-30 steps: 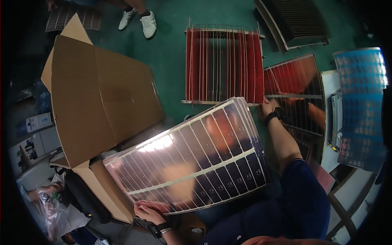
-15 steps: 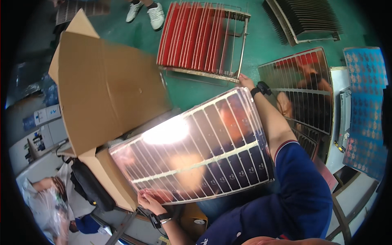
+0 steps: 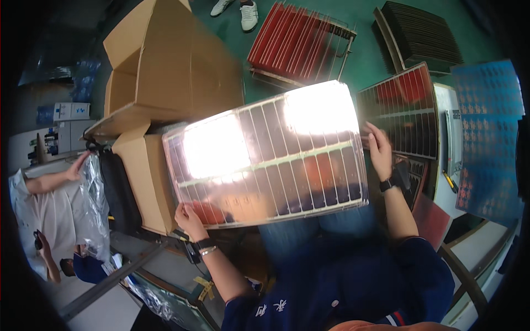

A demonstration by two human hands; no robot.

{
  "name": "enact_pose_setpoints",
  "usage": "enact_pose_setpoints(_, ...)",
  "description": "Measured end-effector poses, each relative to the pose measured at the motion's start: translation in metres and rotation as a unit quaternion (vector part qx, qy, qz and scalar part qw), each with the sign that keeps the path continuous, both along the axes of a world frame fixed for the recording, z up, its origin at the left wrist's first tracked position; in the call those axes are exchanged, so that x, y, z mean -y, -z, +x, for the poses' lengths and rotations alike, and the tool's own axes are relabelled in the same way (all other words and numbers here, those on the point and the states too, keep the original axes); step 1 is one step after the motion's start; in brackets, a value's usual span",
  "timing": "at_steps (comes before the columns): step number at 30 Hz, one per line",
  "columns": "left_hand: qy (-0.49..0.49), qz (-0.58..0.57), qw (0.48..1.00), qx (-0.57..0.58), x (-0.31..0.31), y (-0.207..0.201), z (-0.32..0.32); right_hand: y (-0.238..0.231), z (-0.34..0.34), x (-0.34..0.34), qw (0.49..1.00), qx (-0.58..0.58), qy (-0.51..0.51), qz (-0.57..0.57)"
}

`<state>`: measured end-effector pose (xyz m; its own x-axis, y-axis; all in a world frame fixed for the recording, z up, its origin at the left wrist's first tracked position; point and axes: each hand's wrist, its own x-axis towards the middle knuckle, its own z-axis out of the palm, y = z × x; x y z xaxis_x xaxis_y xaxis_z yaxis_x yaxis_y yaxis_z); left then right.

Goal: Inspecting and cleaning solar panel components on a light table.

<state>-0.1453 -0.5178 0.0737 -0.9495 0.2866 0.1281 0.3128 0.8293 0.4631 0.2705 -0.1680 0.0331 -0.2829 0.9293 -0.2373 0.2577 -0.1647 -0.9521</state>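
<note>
A stack of shiny, mirror-like sheets (image 3: 265,190), printed with rows of long dark rectangles and pale borders, lies tilted in front of me. Bright glare covers parts of its upper face. My left hand (image 3: 190,222) is closed on the near left corner, thumb on top and the other fingers partly hidden. Beside the right edge is my right hand (image 3: 379,151), its fingers stretched out and apart; whether the fingertips touch the edge I cannot tell. A large open cardboard box (image 3: 165,66) stands at the left, its near side wall close to the stack's left end.
A rack of red panels (image 3: 301,44) stands on the green floor ahead, with a dark slotted rack (image 3: 419,36) farther right. Similar patterned sheets (image 3: 408,113) lean at the right beside a blue patterned sheet (image 3: 488,138). A person (image 3: 58,204) is at the left.
My right hand has come off the far right corner and back to the middle of the right edge. The stack has levelled a little. My left hand keeps its corner; the view has shifted.
</note>
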Motion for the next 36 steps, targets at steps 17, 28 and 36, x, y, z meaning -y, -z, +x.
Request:
enact_pose_setpoints(17, -0.071, -0.016, 0.997, -0.026, -0.02, -0.014, -0.017, -0.039, -0.023, 0.072, 0.857, 0.273, -0.236, 0.368)
enact_pose_setpoints(28, -0.051, 0.403, 0.911, 0.071, -0.035, -0.074, 0.019, -0.007, 0.014, 0.043, 0.989, -0.056, -0.077, 0.11)
enact_pose_setpoints(36, 0.019, 0.478, 0.854, 0.205, -0.049, -0.109, 0.064, -0.048, 0.045, 0.013, 0.981, -0.181, 0.073, -0.009)
